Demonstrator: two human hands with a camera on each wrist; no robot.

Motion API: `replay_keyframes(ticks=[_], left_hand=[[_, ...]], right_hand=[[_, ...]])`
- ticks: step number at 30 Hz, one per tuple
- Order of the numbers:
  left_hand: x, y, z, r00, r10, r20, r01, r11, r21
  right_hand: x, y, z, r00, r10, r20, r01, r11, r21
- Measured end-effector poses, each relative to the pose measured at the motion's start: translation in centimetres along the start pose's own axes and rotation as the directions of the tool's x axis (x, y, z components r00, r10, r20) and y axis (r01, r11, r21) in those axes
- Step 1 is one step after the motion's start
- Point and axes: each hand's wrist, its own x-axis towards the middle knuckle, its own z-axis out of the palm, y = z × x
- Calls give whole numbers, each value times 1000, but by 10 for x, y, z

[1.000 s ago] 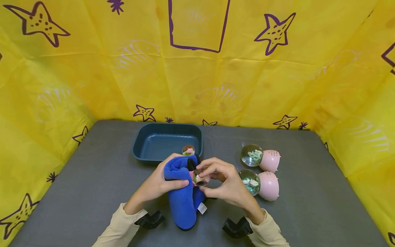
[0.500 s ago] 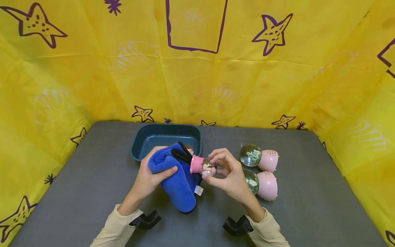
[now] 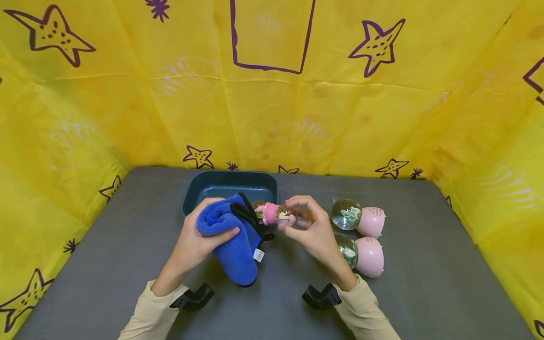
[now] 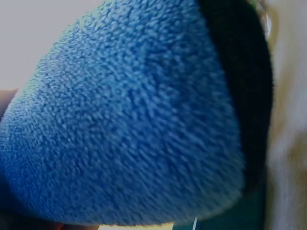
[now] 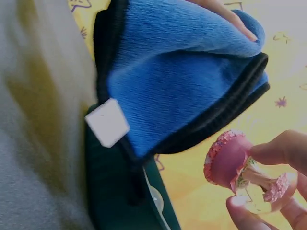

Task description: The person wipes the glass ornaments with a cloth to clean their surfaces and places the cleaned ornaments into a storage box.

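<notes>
My left hand [image 3: 193, 241] grips a folded blue towel [image 3: 233, 255] with black trim, thumb on top. That towel [image 4: 124, 120] fills most of the left wrist view. Between thumb and fingertips, my right hand [image 3: 314, 231] pinches the clear ball of a small snow globe [image 3: 270, 214]. Its pink ruffled base points left, just right of the towel. In the right wrist view the snow globe [image 5: 228, 160] shows a tiny pink-topped figure inside, and the towel's white tag [image 5: 108, 123] hangs nearby. A second small globe [image 3: 257, 205] is mostly hidden at the tray's front right corner.
A dark teal tray [image 3: 187, 200] stands at the back of the grey table [image 3: 106, 264]. Right of my right hand, two larger snow globes with pale pink bases, an upper one [image 3: 371, 222] and a lower one [image 3: 369, 257], lie on their sides. Yellow patterned cloth [image 3: 272, 104] walls the table.
The left hand and towel have moved left, off the small snow globe. My right hand has carried the globe up the view toward the tray's front right corner, its pink base now exposed.
</notes>
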Motion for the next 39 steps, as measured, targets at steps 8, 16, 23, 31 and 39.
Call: replay_keyframes(ticks=[8, 16, 23, 31, 39], left_hand=[[5, -11, -5, 988, -122, 90, 114, 990, 85], [6, -17, -4, 960, -171, 221, 144, 981, 132], [6, -21, 1, 909, -186, 372, 142, 980, 142], [6, -23, 4, 886, -181, 428, 122, 979, 163], [5, -28, 4, 855, -174, 489, 112, 982, 154]], right_hand=[[27, 11, 10, 997, 67, -24, -67, 997, 25], [57, 26, 25, 994, 110, 4, -109, 994, -30], [72, 43, 32, 994, 100, 36, -96, 990, -107], [87, 57, 37, 997, 62, 34, -52, 971, -234], [96, 60, 41, 991, 65, 119, -11, 912, -410]])
